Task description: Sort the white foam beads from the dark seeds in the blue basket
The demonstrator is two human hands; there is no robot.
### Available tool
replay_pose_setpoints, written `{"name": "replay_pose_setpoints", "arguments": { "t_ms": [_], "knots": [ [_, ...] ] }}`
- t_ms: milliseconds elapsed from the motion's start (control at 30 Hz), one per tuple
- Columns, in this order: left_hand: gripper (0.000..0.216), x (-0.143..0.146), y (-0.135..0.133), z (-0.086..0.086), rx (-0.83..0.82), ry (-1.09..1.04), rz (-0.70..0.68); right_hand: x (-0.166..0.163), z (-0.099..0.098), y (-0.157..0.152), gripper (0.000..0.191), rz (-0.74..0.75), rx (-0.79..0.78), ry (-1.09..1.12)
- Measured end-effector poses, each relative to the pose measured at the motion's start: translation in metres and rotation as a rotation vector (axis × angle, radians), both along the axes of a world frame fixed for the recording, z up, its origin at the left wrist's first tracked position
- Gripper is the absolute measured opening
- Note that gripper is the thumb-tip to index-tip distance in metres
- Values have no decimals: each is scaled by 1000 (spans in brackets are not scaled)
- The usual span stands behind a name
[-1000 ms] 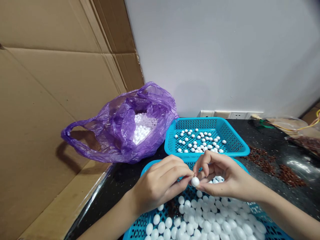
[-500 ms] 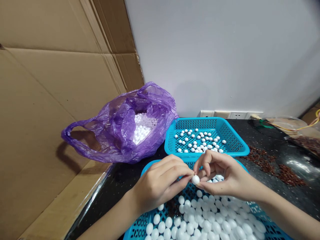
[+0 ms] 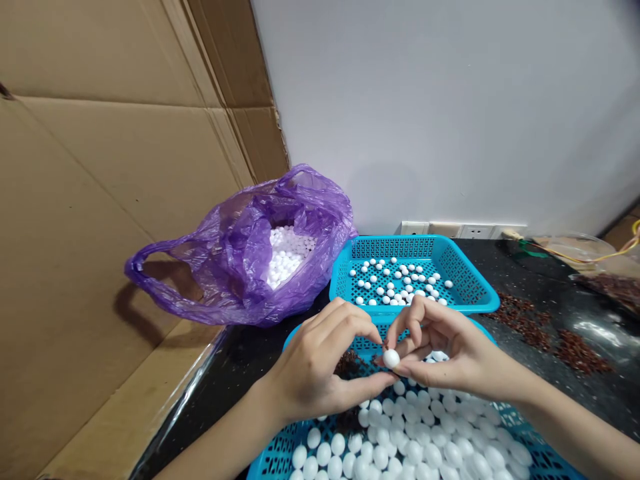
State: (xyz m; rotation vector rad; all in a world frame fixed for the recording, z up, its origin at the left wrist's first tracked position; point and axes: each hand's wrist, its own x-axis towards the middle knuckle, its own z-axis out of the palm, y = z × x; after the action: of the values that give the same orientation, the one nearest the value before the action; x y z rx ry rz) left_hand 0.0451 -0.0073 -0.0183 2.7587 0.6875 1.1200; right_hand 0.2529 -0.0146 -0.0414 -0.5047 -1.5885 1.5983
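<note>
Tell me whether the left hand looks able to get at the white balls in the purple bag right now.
Probably yes: the purple bag gapes open just beyond the left hand, the white balls show in its mouth, and only its near edge seems to lie between.

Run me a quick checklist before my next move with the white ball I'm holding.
1. White ball gripped by right hand: ok, between thumb and fingers.
2. Left hand clear of the ball: cannot tell; its thumb and fingers are parted close by.
3. Purple bag open: ok, white pieces show inside.
4. Far basket upright: ok, small white balls lie in it.
5. Near basket free of brown bits: not ok, some lie inside.
</note>
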Motion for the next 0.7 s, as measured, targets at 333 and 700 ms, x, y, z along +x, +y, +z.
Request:
{"name": "replay_pose_setpoints", "arguments": {
  "t_ms": [333,700],
  "knots": [
    [12,2,0,1,-5,-25,-43,-1,2,-2,28,-39,30,-51],
    [10,3,-1,1,-24,-53,-68,-1,2,-2,28,-65,44,-74]
  ]
}}
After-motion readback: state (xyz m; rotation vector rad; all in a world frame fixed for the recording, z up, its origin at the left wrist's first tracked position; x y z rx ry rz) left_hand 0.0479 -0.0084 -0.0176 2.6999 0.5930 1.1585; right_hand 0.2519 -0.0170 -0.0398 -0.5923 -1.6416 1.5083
